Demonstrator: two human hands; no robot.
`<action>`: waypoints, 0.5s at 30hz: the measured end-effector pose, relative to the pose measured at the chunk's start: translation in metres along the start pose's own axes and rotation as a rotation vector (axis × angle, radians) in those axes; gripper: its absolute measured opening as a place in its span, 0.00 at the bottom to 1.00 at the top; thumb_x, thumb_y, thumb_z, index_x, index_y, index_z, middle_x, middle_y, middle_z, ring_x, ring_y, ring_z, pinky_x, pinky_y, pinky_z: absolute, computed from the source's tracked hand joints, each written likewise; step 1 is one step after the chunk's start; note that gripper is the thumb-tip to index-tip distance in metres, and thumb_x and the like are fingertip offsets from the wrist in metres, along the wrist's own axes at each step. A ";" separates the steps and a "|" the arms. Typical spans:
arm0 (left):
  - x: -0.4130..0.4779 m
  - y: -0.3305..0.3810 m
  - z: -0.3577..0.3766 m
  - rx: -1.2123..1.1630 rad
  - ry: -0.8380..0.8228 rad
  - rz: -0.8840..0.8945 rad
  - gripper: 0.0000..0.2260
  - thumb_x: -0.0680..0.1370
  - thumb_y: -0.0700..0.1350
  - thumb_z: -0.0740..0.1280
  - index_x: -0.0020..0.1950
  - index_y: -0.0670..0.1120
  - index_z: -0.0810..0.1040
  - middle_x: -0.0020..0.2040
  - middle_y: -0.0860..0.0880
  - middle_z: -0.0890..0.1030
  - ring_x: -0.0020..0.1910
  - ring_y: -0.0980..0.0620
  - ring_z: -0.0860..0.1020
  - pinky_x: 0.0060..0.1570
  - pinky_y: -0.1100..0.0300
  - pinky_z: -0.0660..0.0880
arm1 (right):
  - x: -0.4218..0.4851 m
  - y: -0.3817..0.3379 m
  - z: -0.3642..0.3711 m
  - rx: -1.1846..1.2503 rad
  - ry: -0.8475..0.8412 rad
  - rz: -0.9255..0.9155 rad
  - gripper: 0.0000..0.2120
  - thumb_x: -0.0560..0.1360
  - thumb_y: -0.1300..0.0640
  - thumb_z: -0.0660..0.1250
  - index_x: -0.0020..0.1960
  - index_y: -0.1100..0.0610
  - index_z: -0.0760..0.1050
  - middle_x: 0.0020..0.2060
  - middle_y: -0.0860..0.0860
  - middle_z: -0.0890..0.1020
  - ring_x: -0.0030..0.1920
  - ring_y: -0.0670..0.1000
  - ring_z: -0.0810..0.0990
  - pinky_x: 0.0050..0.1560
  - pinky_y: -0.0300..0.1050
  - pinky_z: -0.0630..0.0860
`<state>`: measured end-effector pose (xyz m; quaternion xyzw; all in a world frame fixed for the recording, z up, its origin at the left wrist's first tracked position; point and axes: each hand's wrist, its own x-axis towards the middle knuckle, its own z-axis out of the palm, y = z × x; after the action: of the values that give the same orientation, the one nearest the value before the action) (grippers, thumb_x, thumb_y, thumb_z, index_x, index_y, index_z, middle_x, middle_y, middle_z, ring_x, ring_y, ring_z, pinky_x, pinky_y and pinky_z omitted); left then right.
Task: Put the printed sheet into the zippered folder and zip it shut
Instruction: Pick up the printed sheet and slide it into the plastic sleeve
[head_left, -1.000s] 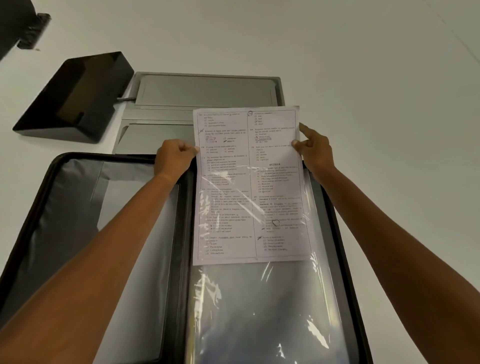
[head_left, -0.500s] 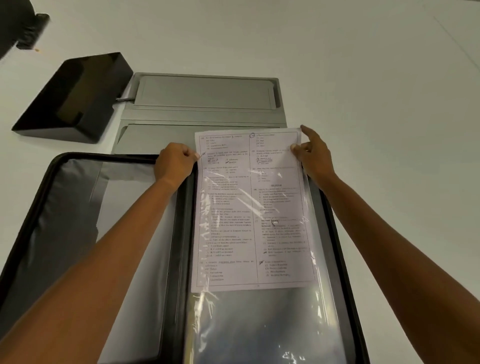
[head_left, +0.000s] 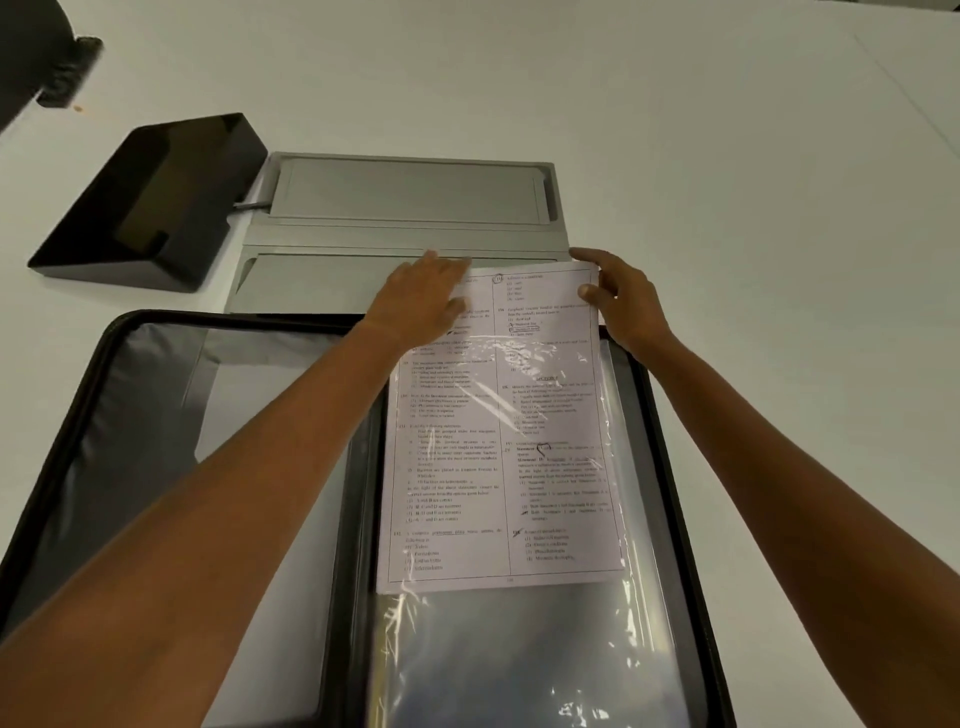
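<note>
The black zippered folder (head_left: 98, 374) lies open on the white table, its grey lining on the left half and clear plastic sleeves (head_left: 524, 654) on the right half. The printed sheet (head_left: 498, 441) sits mostly inside the top sleeve, its upper edge sticking out past the folder's far rim. My left hand (head_left: 426, 299) lies flat with spread fingers on the sheet's top left part. My right hand (head_left: 618, 299) pinches the sheet's top right corner between thumb and fingers.
A flat grey tray-like case (head_left: 410, 208) lies just beyond the folder, partly under the sheet's top edge. A black angled box (head_left: 150, 202) stands at the left. A dark object (head_left: 31, 67) sits in the far left corner.
The sheet has slid further down into the sleeve toward me. My left hand has let go of the left edge and moved onto the sheet, flat and open.
</note>
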<state>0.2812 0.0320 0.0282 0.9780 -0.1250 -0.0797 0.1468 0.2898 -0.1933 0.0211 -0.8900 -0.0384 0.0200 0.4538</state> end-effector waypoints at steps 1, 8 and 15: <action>0.003 0.003 0.002 -0.010 -0.014 -0.005 0.23 0.80 0.46 0.57 0.74 0.44 0.57 0.73 0.43 0.64 0.73 0.44 0.60 0.72 0.49 0.56 | -0.001 0.000 0.000 0.000 -0.004 0.010 0.18 0.77 0.64 0.58 0.66 0.54 0.66 0.56 0.61 0.77 0.52 0.60 0.77 0.46 0.40 0.76; -0.001 0.003 0.011 -0.041 0.041 -0.014 0.19 0.80 0.45 0.56 0.71 0.44 0.62 0.68 0.43 0.70 0.65 0.44 0.70 0.66 0.50 0.64 | -0.029 0.020 0.003 -0.120 0.077 0.133 0.18 0.79 0.64 0.54 0.68 0.58 0.63 0.58 0.59 0.77 0.55 0.54 0.75 0.56 0.44 0.70; -0.010 0.006 0.021 -0.023 0.053 0.002 0.19 0.80 0.46 0.56 0.70 0.43 0.63 0.66 0.42 0.72 0.65 0.45 0.70 0.68 0.51 0.61 | -0.066 0.037 0.014 -0.330 0.085 0.015 0.14 0.77 0.61 0.57 0.63 0.59 0.69 0.63 0.57 0.73 0.61 0.57 0.73 0.61 0.45 0.70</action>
<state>0.2661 0.0236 0.0114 0.9779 -0.1212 -0.0551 0.1615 0.2245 -0.2091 -0.0172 -0.9528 -0.0153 -0.0207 0.3025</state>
